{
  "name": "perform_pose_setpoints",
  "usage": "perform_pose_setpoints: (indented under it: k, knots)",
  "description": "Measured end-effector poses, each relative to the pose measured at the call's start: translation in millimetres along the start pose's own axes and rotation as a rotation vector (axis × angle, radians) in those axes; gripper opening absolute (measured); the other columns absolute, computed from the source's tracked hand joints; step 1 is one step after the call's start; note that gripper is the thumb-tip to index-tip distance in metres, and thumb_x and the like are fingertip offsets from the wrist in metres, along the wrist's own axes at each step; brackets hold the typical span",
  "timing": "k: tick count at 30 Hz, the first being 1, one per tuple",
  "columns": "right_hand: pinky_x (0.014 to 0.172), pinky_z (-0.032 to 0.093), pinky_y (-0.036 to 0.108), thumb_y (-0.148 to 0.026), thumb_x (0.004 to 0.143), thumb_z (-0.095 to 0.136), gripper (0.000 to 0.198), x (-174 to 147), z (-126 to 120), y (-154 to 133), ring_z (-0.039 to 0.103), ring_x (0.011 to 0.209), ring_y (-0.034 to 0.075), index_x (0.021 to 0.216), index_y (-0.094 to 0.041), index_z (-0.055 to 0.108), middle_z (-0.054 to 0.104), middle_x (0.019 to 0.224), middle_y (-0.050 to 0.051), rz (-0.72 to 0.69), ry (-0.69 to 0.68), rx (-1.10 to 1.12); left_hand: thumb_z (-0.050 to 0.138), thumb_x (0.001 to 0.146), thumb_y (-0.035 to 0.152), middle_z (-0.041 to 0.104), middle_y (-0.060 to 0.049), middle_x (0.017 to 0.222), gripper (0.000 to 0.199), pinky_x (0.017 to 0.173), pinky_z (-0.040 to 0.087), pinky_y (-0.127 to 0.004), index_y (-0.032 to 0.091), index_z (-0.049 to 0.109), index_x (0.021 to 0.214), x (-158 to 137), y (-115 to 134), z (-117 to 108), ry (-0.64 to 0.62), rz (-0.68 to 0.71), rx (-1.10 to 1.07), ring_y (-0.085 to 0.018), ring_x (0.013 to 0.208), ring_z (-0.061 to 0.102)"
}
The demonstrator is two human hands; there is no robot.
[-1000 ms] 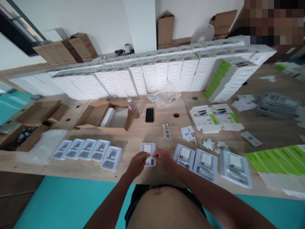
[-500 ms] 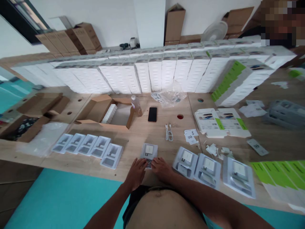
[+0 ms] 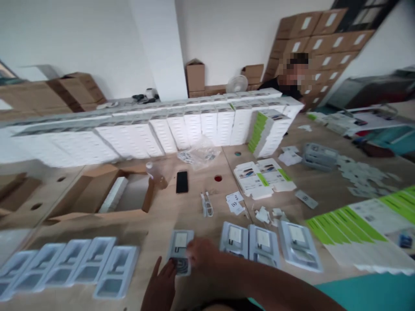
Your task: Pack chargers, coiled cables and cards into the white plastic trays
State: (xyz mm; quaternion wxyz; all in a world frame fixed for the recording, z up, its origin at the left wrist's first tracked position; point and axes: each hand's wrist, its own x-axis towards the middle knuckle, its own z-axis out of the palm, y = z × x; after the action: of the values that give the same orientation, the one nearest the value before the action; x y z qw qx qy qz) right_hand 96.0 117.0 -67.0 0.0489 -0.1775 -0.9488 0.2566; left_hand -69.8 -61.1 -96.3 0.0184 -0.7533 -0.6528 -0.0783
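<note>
Toward the middle of the near edge of the wooden table (image 3: 155,224): right hand (image 3: 202,255), blurred, at the right side of a tray (image 3: 172,241), fingers curled, too smeared to tell if pinching anything. Over the near left corner, left hand (image 3: 162,280), one digit spread wide, others close together. Between both, that tray: pale grey-blue plastic, shallow, raised rim, flat on the wood. Nearer end, dark item (image 3: 182,265) with paler curved lines; farther end, squarish white block (image 3: 180,239).
</note>
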Motion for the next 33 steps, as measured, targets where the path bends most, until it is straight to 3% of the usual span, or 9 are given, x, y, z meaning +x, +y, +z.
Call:
perform_pose_setpoints:
  k: [3,6,8,11,15,19,24,29,33]
  knots:
    - [0.084,0.043,0.026,-0.023,0.086,0.052,0.019,-7.3,-49.6,62.5,0.06,0.097,0.016,0.095,-0.023,0.07,0.069,0.104,0.003,0.254,0.087,0.014,0.047,0.077,0.007,0.069,-0.001,0.116,0.044,0.121,0.005,-0.044,0.024,0.064,0.113,-4.6,-8.2,-0.6,0.018,0.035,0.121,-0.019,0.117,0.058]
    - [0.087,0.042,0.031,-0.019,0.085,0.053,0.018,-30.9,-91.1,136.8,0.06,0.098,0.02,0.094,-0.017,0.068,0.068,0.102,0.01,0.579,0.128,-0.01,0.051,0.08,0.014,0.067,-0.002,0.121,0.041,0.119,0.02,-0.045,0.025,0.061,0.118,-1.5,-7.7,-6.4,0.094,0.049,0.136,-0.021,0.117,0.059]
    - [0.084,0.043,0.035,-0.024,0.082,0.06,0.019,-44.8,-105.6,174.1,0.06,0.096,0.024,0.097,-0.015,0.066,0.067,0.099,0.012,0.763,0.138,-0.033,0.054,0.082,0.02,0.068,-0.004,0.119,0.036,0.11,0.038,-0.046,0.026,0.062,0.116,7.6,0.2,-11.0,0.156,-0.03,0.07,-0.023,0.112,0.061]
    - [0.08,0.042,0.036,-0.029,0.072,0.073,0.037,-52.1,-106.8,202.8,0.06,0.094,0.025,0.104,-0.015,0.062,0.066,0.099,0.012,0.914,0.151,-0.035,0.054,0.085,0.027,0.069,-0.006,0.114,0.028,0.09,0.056,-0.04,0.026,0.065,0.111,26.9,18.6,-17.8,0.221,-0.145,-0.095,-0.023,0.104,0.066]
    - [0.071,0.038,0.029,-0.027,0.073,0.072,0.035,-48.2,-96.1,215.2,0.06,0.084,0.019,0.105,-0.017,0.061,0.067,0.095,0.007,0.976,0.183,0.039,0.052,0.088,0.032,0.068,-0.005,0.117,0.026,0.086,0.059,-0.035,0.028,0.066,0.11,47.1,35.0,-29.5,0.158,-0.25,-0.326,-0.021,0.104,0.067]
    - [0.063,0.033,0.024,-0.029,0.079,0.064,0.014,-54.6,-96.6,229.3,0.055,0.07,0.013,0.081,-0.016,0.064,0.064,0.074,0.001,0.942,0.18,0.122,0.051,0.09,0.037,0.068,-0.006,0.115,0.025,0.091,0.057,-0.037,0.027,0.068,0.105,58.7,35.5,-44.9,0.063,-0.412,-0.532,-0.022,0.106,0.066]
    - [0.062,0.036,0.024,-0.04,0.087,0.054,0.033,-72.9,-102.8,235.2,0.055,0.066,0.014,0.068,-0.015,0.064,0.063,0.064,0.002,0.933,0.134,0.188,0.051,0.09,0.042,0.067,-0.008,0.112,0.029,0.085,0.056,-0.034,0.023,0.065,0.107,79.3,32.9,-55.0,-0.053,-0.568,-0.769,-0.02,0.097,0.066]
    - [0.08,0.038,0.032,-0.039,0.085,0.056,0.026,-54.4,-109.8,204.4,0.059,0.096,0.023,0.095,-0.018,0.066,0.067,0.102,0.011,0.946,0.227,0.119,0.05,0.09,0.043,0.066,-0.007,0.111,0.029,0.084,0.054,-0.034,0.023,0.065,0.106,94.4,38.5,-57.1,-0.132,-0.567,-0.839,-0.019,0.091,0.065]
    - [0.079,0.041,0.033,-0.04,0.081,0.061,0.022,-0.1,-90.9,161.1,0.061,0.094,0.024,0.091,-0.02,0.066,0.069,0.095,0.009,0.88,0.213,0.201,0.052,0.087,0.045,0.068,-0.007,0.1,0.032,0.077,0.054,-0.033,0.021,0.067,0.102,102.0,45.2,-56.2,-0.14,-0.609,-0.896,-0.021,0.085,0.065]
